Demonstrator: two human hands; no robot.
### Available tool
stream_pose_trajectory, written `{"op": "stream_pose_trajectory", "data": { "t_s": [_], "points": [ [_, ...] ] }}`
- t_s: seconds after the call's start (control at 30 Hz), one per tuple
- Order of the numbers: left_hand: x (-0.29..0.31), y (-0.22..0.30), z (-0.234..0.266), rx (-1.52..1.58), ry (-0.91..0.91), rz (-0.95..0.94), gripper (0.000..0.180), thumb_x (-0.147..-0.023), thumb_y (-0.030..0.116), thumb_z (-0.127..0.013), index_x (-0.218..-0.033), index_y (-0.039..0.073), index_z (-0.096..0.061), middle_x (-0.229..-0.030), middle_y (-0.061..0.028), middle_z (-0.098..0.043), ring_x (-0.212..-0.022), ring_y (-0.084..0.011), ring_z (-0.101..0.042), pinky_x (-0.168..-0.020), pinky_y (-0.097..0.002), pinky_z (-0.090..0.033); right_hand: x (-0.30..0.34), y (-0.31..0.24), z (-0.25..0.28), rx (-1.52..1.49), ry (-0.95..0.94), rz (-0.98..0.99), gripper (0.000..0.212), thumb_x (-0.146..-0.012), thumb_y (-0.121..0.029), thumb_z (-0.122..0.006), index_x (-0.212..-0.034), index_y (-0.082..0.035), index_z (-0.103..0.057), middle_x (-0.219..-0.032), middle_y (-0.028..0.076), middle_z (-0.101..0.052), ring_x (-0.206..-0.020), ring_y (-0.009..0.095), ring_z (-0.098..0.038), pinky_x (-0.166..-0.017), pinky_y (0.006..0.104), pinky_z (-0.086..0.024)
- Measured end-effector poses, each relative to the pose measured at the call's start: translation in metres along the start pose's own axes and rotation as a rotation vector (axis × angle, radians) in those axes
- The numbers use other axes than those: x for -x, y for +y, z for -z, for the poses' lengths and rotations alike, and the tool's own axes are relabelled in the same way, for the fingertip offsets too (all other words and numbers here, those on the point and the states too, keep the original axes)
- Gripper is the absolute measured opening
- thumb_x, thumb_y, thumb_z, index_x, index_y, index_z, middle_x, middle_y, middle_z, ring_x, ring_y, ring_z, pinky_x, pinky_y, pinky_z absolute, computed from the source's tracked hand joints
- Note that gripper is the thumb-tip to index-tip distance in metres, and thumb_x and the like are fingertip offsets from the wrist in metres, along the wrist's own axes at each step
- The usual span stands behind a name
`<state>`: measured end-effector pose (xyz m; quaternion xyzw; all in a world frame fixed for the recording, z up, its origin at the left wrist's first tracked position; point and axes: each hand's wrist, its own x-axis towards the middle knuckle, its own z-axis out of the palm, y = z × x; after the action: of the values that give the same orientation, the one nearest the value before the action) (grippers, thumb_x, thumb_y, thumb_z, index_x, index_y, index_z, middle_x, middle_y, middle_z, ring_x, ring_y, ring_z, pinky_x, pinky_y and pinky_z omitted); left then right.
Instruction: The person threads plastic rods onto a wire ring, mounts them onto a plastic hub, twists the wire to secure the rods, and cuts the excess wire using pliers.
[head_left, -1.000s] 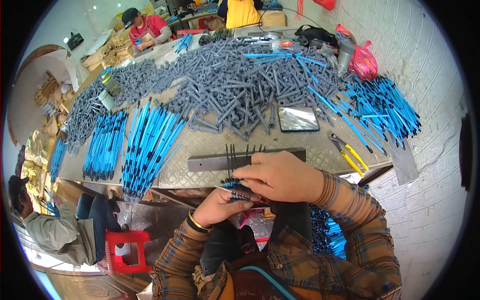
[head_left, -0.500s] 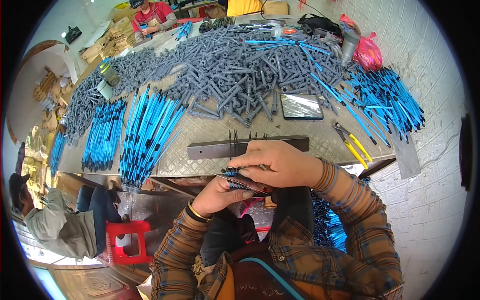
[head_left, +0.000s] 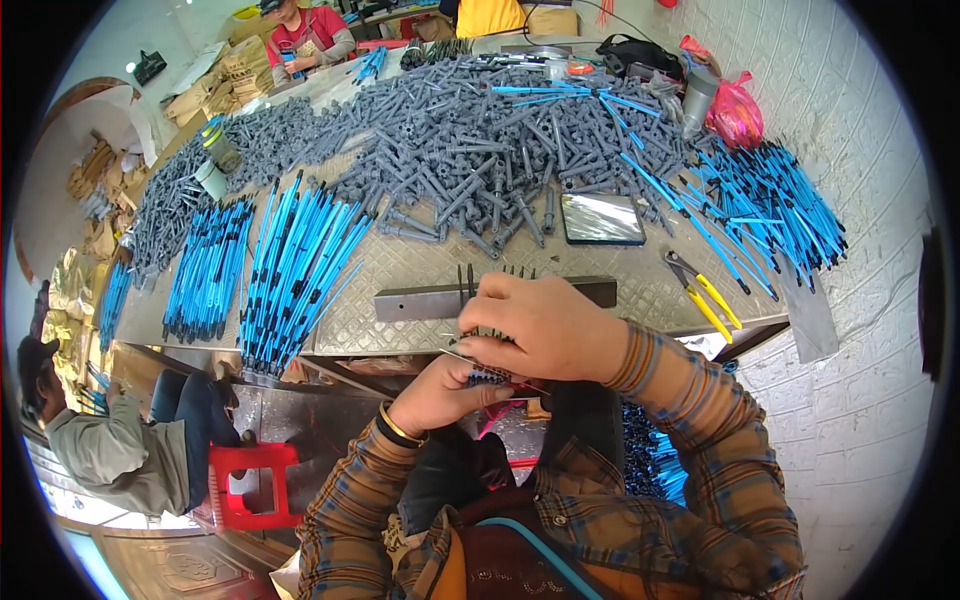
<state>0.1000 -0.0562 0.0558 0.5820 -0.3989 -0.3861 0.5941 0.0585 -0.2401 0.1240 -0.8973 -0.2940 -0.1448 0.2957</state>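
My left hand (head_left: 440,396) is closed around a small bundle of slim dark pieces with bluish parts (head_left: 488,376), in front of the table's near edge. A thin pale edge sticks out beside its thumb. My right hand (head_left: 545,328) lies over the top of the bundle, its fingers curled and bent down; what its fingertips pinch is hidden. Just beyond it, a grey metal bar (head_left: 420,303) lies on the table, with several thin dark pins (head_left: 465,278) upright at it.
Grey plastic tubes (head_left: 450,160) pile across the table. Blue-and-black rods lie in bundles at left (head_left: 300,270) and right (head_left: 775,205). A phone-like flat slab (head_left: 602,218) and yellow-handled pliers (head_left: 703,297) lie nearer. One person (head_left: 120,440) sits at left, another (head_left: 305,45) behind the table.
My right hand has shifted slightly lower and left, its fingers curling further over the bundle. The left hand has moved a little to the right, and less of the bundle shows.
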Motion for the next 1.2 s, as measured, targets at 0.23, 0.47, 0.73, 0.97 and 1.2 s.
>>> {"op": "stream_pose_trajectory", "data": {
  "t_s": [0.23,0.47,0.73,0.97,1.2],
  "points": [
    [0.006,-0.014,-0.011,-0.11,0.135,-0.038,0.019,-0.086,0.002,-0.057,-0.105,0.002,-0.061,-0.101,-0.0036,-0.063,-0.098,-0.0123,-0.057,-0.086,-0.0263,-0.045,-0.015,-0.002,-0.002,0.088,-0.063,0.049,0.015,-0.083,-0.024,-0.057,-0.088,-0.011,-0.062,-0.077,0.007,-0.053,-0.066,0.026,-0.057,-0.055,0.0343,-0.045],
    [0.004,-0.008,-0.006,0.124,0.209,0.036,0.02,-0.087,0.0,-0.053,-0.106,0.0,-0.06,-0.103,-0.0071,-0.063,-0.1,-0.0168,-0.058,-0.091,-0.0298,-0.045,-0.034,0.019,-0.003,-0.112,-0.03,0.106,0.017,-0.082,-0.025,-0.059,-0.085,-0.009,-0.064,-0.074,0.008,-0.056,-0.066,0.025,-0.057,-0.058,0.0337,-0.045],
    [-0.001,-0.013,-0.007,0.168,0.239,-0.014,0.02,-0.088,0.0,-0.052,-0.106,0.0,-0.06,-0.103,-0.0053,-0.064,-0.098,-0.0129,-0.058,-0.088,-0.0277,-0.045,-0.044,0.023,-0.002,-0.135,-0.142,0.011,0.019,-0.082,-0.026,-0.059,-0.084,-0.007,-0.064,-0.072,0.009,-0.057,-0.068,0.027,-0.058,-0.058,0.0332,-0.044],
    [0.004,-0.014,-0.011,0.169,0.245,-0.027,0.02,-0.087,-0.001,-0.052,-0.105,0.0,-0.061,-0.103,-0.0068,-0.064,-0.097,-0.0142,-0.059,-0.087,-0.0282,-0.046,-0.035,0.014,0.012,-0.208,-0.107,-0.043,0.018,-0.082,-0.024,-0.061,-0.089,-0.007,-0.064,-0.072,0.007,-0.057,-0.065,0.018,-0.057,-0.057,0.0307,-0.043],
    [0.001,-0.006,-0.013,0.242,0.248,-0.007,0.019,-0.085,0.001,-0.054,-0.102,-0.001,-0.062,-0.101,-0.0136,-0.064,-0.096,-0.0216,-0.061,-0.086,-0.0328,-0.047,0.033,0.173,0.067,0.257,0.12,-0.477,0.023,-0.082,-0.025,-0.055,-0.095,-0.007,-0.059,-0.079,0.013,-0.062,-0.074,0.03,-0.061,-0.065,0.0381,-0.048]
  ]
}}
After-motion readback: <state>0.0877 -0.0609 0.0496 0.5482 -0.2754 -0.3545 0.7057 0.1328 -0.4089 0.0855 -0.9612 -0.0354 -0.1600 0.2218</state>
